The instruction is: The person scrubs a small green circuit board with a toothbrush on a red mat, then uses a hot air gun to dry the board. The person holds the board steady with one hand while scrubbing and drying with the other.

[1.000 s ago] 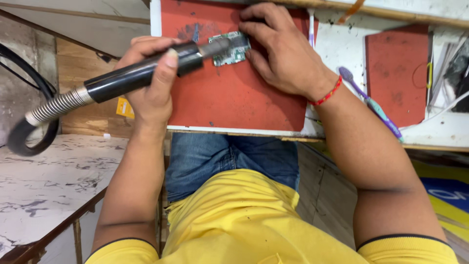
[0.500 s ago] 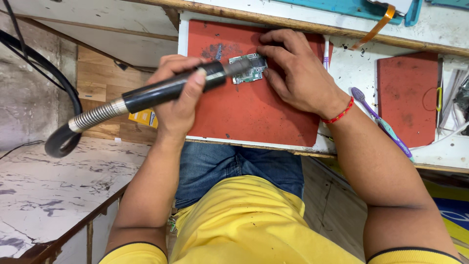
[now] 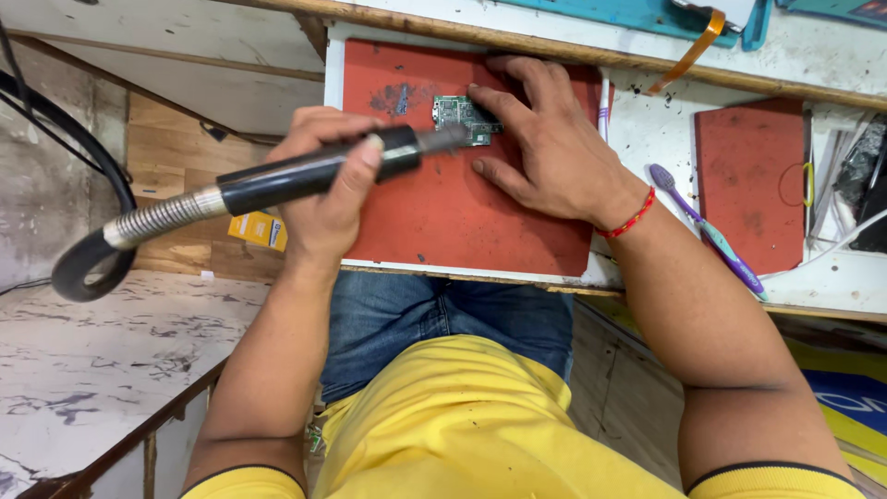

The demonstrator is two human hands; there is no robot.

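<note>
A small green circuit board (image 3: 465,118) lies flat near the top edge of a red mat (image 3: 434,217) on the white counter (image 3: 647,139). The right hand (image 3: 545,152) rests palm down beside it, fingers spread, fingertips pressing the board's right edge, apparently to keep it from sliding. The left hand (image 3: 328,180) is curled tight around a black hot-air handpiece (image 3: 314,174), wrist cocked so the metal nozzle points at the board; whether it touches is unclear. A ribbed hose trails left. A purple toothbrush (image 3: 707,226) lies to the right.
</note>
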